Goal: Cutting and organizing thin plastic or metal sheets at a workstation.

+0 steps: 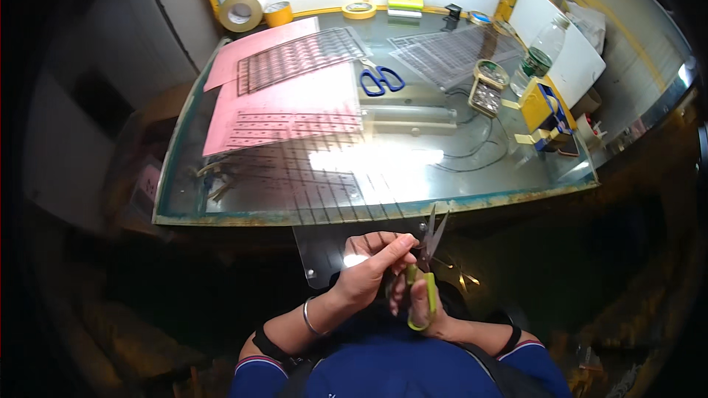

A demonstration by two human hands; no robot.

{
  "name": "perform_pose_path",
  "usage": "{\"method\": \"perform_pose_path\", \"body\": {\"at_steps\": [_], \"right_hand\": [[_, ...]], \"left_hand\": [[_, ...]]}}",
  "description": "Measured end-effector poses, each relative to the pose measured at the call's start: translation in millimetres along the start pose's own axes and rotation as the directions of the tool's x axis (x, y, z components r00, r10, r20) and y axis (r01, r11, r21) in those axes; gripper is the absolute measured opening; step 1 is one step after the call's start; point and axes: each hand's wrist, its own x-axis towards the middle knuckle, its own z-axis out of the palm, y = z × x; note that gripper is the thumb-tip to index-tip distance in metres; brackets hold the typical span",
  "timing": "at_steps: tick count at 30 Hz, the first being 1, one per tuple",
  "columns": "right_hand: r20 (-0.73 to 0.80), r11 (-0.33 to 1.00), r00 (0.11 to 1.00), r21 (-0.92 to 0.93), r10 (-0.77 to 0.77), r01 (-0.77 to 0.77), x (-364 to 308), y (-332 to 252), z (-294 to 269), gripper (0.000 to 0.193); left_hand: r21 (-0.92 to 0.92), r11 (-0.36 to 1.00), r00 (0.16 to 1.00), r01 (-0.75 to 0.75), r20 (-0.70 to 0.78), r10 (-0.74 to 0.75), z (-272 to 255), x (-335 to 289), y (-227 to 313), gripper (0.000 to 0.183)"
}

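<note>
My left hand [369, 269] is closed in a pinch on the edge of a clear film sheet [324, 188] printed with dark grid lines. The film stretches from my fingers over the near table edge and looks smeared by motion. Beside it my right hand [431, 309] grips green-handled scissors [435, 239]. Their blades point up and stand apart, close to my left fingertips. Whether the blades touch the film cannot be made out. A clear panel [317, 250] with bright round spots at its corners shows below the table edge, partly behind my left hand.
On the glass-topped table [280, 210] lie pink sheets [287, 114], a patterned film [302, 55], more films [450, 51] and blue-handled scissors [382, 79]. Tape rolls [242, 10] and a hole punch [405, 1] line the back. A bottle [542, 51] and tape dispenser [546, 114] stand right.
</note>
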Motion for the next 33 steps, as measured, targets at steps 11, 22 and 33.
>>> {"method": "perform_pose_path", "body": {"at_steps": [11, 22, 33], "right_hand": [[-0.156, 0.983, 0.972, 0.016, -0.178, 0.183, 16, -18, -48, 0.033], [-0.036, 0.994, 0.996, -0.076, -0.08, 0.077, 16, -20, -34, 0.027], [0.008, 0.989, 1.0, -0.145, 0.025, -0.023, 14, -28, -32, 0.029]], "left_hand": [[0.549, 0.836, 0.928, -0.002, -0.31, 0.206, -106, -56, 102, 0.021], [0.954, -0.164, 0.435, 0.25, 0.041, 0.9, -134, -2, 162, 0.037], [0.781, -0.438, 0.553, -0.445, 0.624, 0.552, -77, -15, 56, 0.025]]}}
